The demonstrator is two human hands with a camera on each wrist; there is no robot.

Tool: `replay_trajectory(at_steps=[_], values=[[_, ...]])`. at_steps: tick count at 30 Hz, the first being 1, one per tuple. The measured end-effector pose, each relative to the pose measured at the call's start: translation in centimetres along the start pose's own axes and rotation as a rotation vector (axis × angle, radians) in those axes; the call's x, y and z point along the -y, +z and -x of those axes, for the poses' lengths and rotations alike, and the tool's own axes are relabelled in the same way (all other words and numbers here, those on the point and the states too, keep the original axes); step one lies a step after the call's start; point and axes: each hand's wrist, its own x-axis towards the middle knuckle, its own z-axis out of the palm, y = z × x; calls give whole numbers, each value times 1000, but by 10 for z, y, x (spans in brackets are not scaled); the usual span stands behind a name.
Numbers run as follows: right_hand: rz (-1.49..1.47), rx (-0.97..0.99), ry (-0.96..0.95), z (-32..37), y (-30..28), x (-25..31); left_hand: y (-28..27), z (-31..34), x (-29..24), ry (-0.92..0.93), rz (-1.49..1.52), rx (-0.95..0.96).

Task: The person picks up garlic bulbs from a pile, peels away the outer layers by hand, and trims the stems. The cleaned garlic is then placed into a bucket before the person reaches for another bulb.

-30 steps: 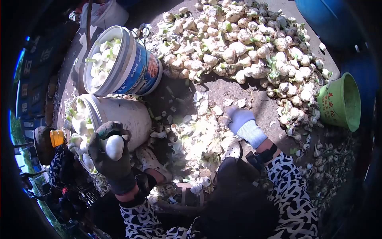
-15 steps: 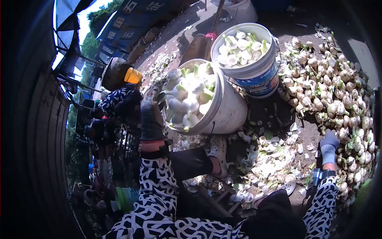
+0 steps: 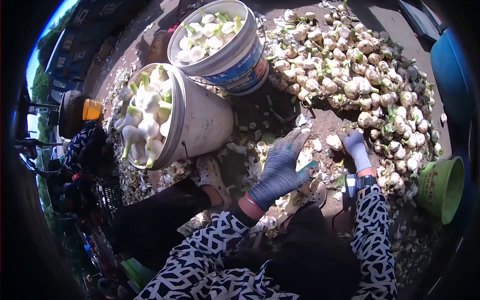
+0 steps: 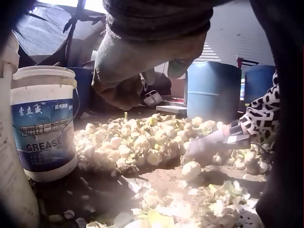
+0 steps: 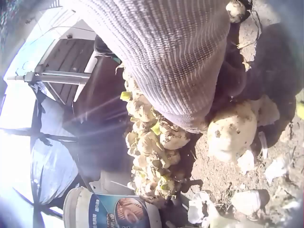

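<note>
In the head view my left hand [image 3: 282,167], in a grey glove, hovers over the garlic peelings [image 3: 252,170] with fingers extended and nothing in it. My right hand [image 3: 356,146], in a pale knitted glove, is low at the near edge of the heap of unpeeled garlic [image 3: 345,60]. Its fingers grip one dirty-white garlic bulb [image 3: 334,142]. From the right wrist, this garlic bulb [image 5: 232,130] shows at the fingertips, close over the soil; the glove hides part of the grip. Peeled garlic [image 3: 149,117] with green stems fills the tilted white bucket [image 3: 205,117] to the left.
Behind the tilted bucket stands a blue-labelled bucket [image 3: 235,70] of peeled bulbs. A green bucket [image 3: 442,190] lies tipped at the right, near a blue barrel [image 3: 452,75]. Two clog-shod feet, one clog [image 3: 210,175] at the left, flank the peelings. Other people sit at far left.
My left hand held a peeled garlic bulb, reached to the tilted bucket, and has come back without it over the peelings. The right hand, empty before, now has an unpeeled bulb.
</note>
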Motion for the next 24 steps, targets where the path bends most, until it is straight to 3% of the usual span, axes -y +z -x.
replay_trajectory(at_steps=[2, 3, 5, 7, 8, 9, 11, 12, 13, 15, 16, 17, 19, 20, 21, 23, 24], values=[[-137, -107, -83, 31, -1, 38, 39, -4, -3, -61, 21, 51], [-602, -33, 19, 54, -23, 77, 54, -5, 1, -59, 61, 56], [-1044, 99, 246, 80, -35, 108, 71, 1, 9, -87, 231, 0], [-1137, -26, 134, 90, -49, 124, 60, -2, 2, -119, 528, -34], [-1161, -21, 79, 94, -49, 124, 48, -3, 0, -89, 455, 8], [-1159, -22, 77, 97, -56, 126, 42, -2, -1, -105, 590, 19], [-1446, 231, 243, 105, -83, 136, 20, 2, 3, -381, 1166, 121], [-1659, 291, 262, 108, -92, 142, 8, -3, 0, -361, 762, 246], [-1641, 261, 159, 112, -67, 129, 11, 1, 13, -184, 309, 246], [-1597, 324, -38, 113, -71, 140, -4, -1, 0, -235, 889, 116], [-1630, 560, 75, 110, -82, 147, -12, -10, -17, -550, 563, 123], [-1634, 569, 74, 109, -87, 154, -9, -16, 0, -557, 557, 118], [-1772, 728, 60, 110, -90, 161, 7, -18, 49, -123, -45, 219], [-1613, 673, -78, 111, -84, 159, 10, -21, 55, -70, -178, 114], [-1617, 669, -79, 109, -70, 153, 4, -26, 40, -67, -181, 116], [-1963, 719, 216, 106, -40, 140, -6, -28, 11, -552, 779, -149], [-2276, 863, 488, 102, -45, 143, -8, -22, 6, -499, 885, -194]])
